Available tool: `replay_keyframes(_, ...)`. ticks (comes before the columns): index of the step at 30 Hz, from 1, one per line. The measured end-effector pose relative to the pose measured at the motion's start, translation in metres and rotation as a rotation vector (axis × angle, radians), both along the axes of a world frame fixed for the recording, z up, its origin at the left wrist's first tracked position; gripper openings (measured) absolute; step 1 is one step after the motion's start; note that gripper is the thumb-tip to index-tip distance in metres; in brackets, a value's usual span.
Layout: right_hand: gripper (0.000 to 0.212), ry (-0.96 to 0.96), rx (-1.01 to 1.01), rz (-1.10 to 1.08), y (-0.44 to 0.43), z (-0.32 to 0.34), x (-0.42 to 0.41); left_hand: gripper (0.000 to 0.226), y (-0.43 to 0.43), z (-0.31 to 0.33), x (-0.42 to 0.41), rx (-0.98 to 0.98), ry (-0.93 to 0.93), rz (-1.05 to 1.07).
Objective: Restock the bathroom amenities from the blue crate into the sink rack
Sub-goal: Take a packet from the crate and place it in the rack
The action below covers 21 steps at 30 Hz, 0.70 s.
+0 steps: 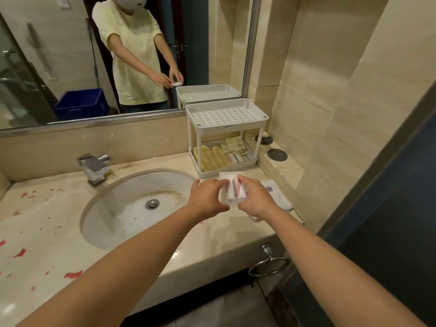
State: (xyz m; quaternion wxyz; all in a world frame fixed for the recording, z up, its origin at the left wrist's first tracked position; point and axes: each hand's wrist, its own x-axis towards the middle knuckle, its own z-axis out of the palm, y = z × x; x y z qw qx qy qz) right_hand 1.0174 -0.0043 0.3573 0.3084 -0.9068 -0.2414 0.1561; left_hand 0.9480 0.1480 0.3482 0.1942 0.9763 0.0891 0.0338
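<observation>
Both of my hands hold a small stack of white amenity packets above the counter, just in front of the white two-tier sink rack. My left hand pinches the stack's left side and my right hand grips its right side. The top packet shows a grey strip and a pink patch. The rack's perforated top tier is bare. Its bottom tier holds yellow combs and several sachets. The blue crate appears only as a reflection in the mirror, on the floor behind me.
The round sink with a chrome tap lies left of the rack. A folded white towel rests on the counter under my right hand. Two dark discs sit on the ledge to the right. A towel ring hangs below the counter edge.
</observation>
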Motion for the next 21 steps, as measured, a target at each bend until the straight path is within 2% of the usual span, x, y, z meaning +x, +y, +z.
replay_keyframes(8,0.085,0.013,-0.040,-0.005,0.017,-0.012,0.072,0.069,0.015,-0.013,0.070,0.015,-0.002,-0.026)
replay_keyframes(21,0.084,0.017,-0.186,0.084,0.060,-0.046,0.241,0.068,0.046,-0.053,0.234,-0.047,0.150,0.037)
